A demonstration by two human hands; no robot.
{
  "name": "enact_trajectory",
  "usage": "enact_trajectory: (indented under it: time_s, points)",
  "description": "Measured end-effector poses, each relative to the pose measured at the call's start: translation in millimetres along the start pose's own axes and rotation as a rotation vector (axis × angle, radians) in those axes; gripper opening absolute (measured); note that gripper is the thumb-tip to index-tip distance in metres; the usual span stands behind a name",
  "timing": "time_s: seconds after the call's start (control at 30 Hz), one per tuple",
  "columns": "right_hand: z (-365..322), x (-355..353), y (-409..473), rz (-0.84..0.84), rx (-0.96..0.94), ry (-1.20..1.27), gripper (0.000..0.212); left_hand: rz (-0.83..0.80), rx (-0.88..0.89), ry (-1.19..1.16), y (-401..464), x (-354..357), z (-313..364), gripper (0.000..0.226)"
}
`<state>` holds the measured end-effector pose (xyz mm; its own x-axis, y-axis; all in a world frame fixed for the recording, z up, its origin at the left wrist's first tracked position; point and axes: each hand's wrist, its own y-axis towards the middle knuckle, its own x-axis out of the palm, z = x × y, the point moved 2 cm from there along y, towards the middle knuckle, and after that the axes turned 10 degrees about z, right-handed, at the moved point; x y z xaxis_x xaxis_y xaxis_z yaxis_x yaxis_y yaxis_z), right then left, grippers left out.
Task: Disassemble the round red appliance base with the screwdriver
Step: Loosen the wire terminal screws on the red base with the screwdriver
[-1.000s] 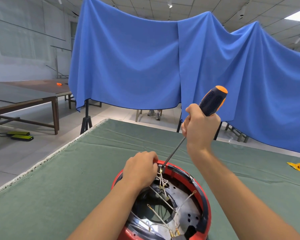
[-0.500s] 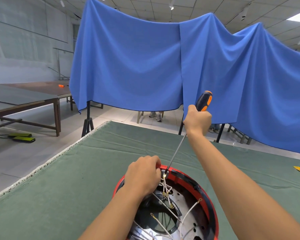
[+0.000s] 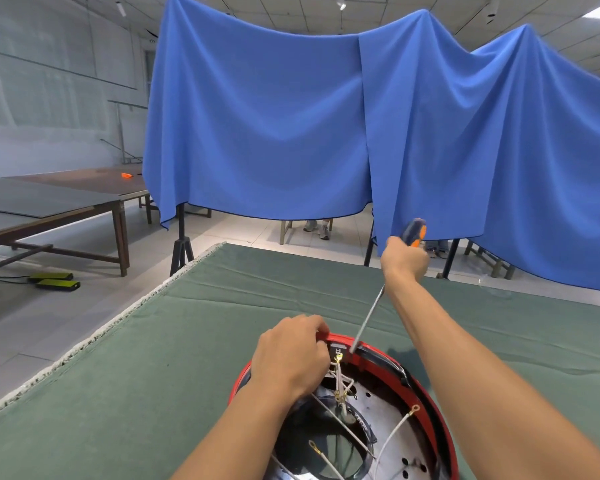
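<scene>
Lower center: left hand (image 3: pixel 291 355) is gripping red base (image 3: pixel 426 393) rim w/ curled fingers; right hand (image 3: pixel 405 261) is gripping screwdriver (image 3: pixel 371 313), tip at rim.

Red base (image 3: pixel 426 386) bottom-cropped; screwdriver (image 3: pixel 368 320) tip hidden behind rim

Base (image 3: pixel 430 403) sat on table (image 3: pixel 153 358), near edge. Left hand (image 3: pixel 291 355) gripped base's far rim; right hand (image 3: pixel 404 259) held screwdriver (image 3: pixel 371 313) beyond it, tip at rim right of left hand. Wires (image 3: pixel 340 386) lay inside base. Cloth (image 3: pixel 274 116) hung behind table.
</scene>
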<state>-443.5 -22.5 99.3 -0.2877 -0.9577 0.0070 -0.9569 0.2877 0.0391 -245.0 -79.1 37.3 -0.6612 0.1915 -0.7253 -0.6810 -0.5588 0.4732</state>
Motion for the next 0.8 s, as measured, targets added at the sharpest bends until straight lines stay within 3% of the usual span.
enact_trajectory:
  time_s: [0.13, 0.27, 0.47, 0.63, 0.8]
  points:
    - [15, 2, -22, -0.089, 0.005, 0.014, 0.017, -0.004, 0.001, -0.003, 0, 1, -1, 0.034]
    - [-22, -14, -30, -0.107, -0.121, 0.112, 0.019, -0.006, -0.018, 0.001, 1, 1, -3, 0.034]
    - [-51, -51, -57, -0.119, -0.272, 0.432, 0.027, -0.031, -0.049, 0.004, 0, -4, -1, 0.032]
    - [-51, -67, -80, -0.1, -0.304, 0.52, 0.027, -0.013, 0.001, 0.326, -5, -9, 7, 0.028]
    - [-49, -72, -90, -0.104, -0.339, 0.558, 0.032, -0.086, -0.067, 0.373, -14, -6, 6, 0.026]
